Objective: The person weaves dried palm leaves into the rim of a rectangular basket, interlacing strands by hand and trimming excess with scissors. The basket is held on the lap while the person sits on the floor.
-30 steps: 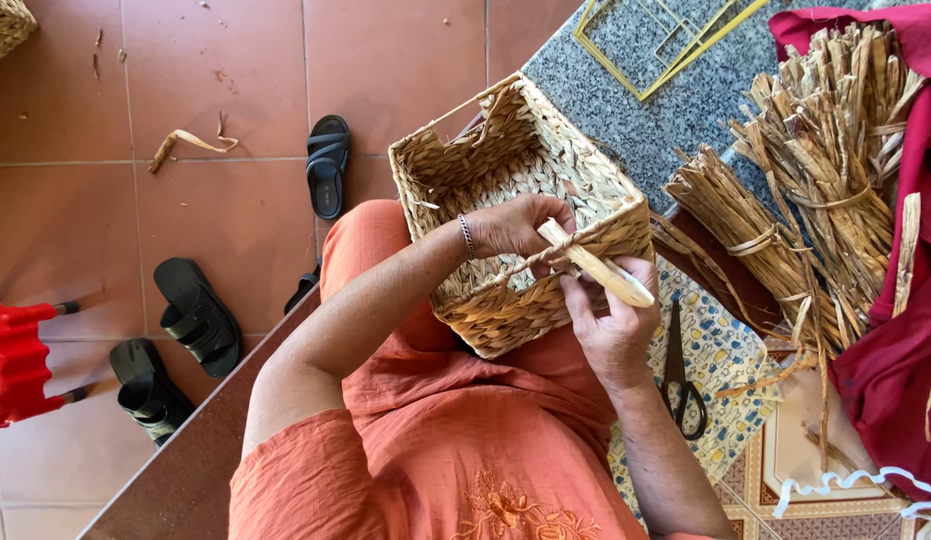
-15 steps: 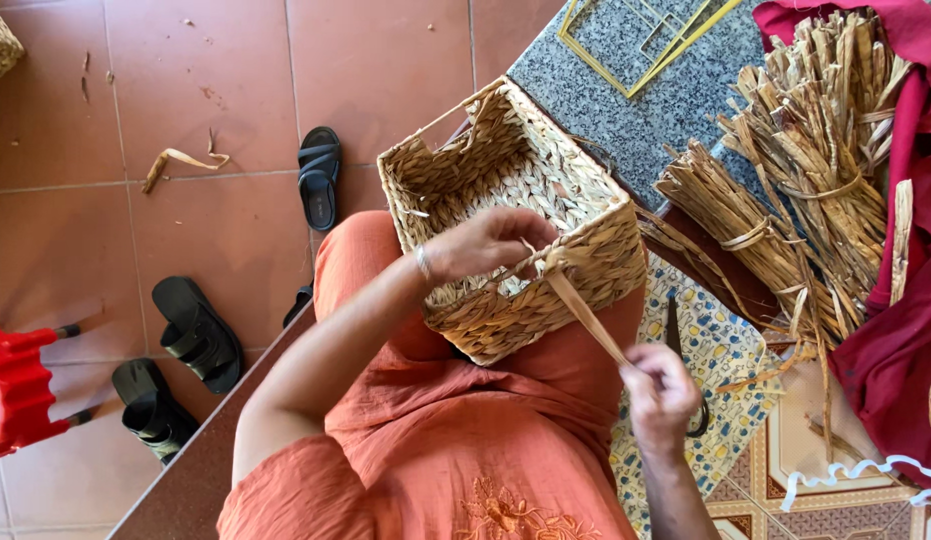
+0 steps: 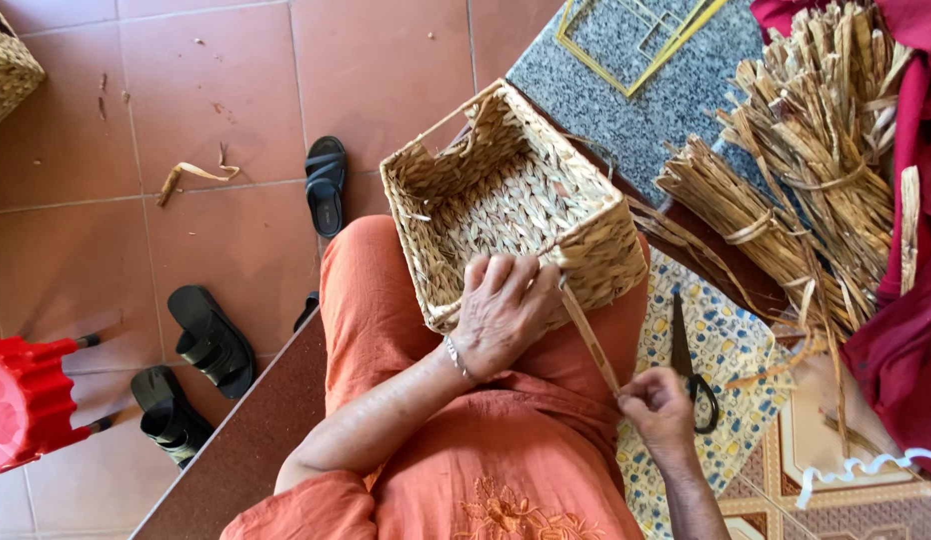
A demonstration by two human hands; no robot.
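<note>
The fingers [image 3: 508,282] of the left hand [image 3: 501,312] are curled together over the near rim of a woven basket [image 3: 511,200], pressing on the wall where a flat straw strip [image 3: 589,335] leaves the weave. The fingers [image 3: 641,390] of the right hand [image 3: 661,408] are pinched shut on the lower end of that strip, which runs taut and slanted from the basket rim down to this hand. A thin bracelet [image 3: 456,356] circles the left wrist. The basket is rectangular, open side up, tilted a little, and rests on the person's lap on orange trousers [image 3: 376,300]; its inside shows the plaited bottom. Just beside the right hand a pair of dark scissors [image 3: 691,370] lies on a patterned blue and yellow cloth [image 3: 731,350]. Further right, tied bundles of dry straw [image 3: 806,190] lie heaped, partly on a grey speckled slab [image 3: 626,110] and against dark red fabric [image 3: 906,340]. On the tiled floor [image 3: 236,100] to the left stand a single dark sandal [image 3: 326,185] near the basket, a pair of black sandals [image 3: 191,375] lower down, a loose straw scrap [image 3: 191,175], a red plastic stool [image 3: 26,405] at the edge, and the corner of another woven basket [image 3: 6,65] in the top left.
</note>
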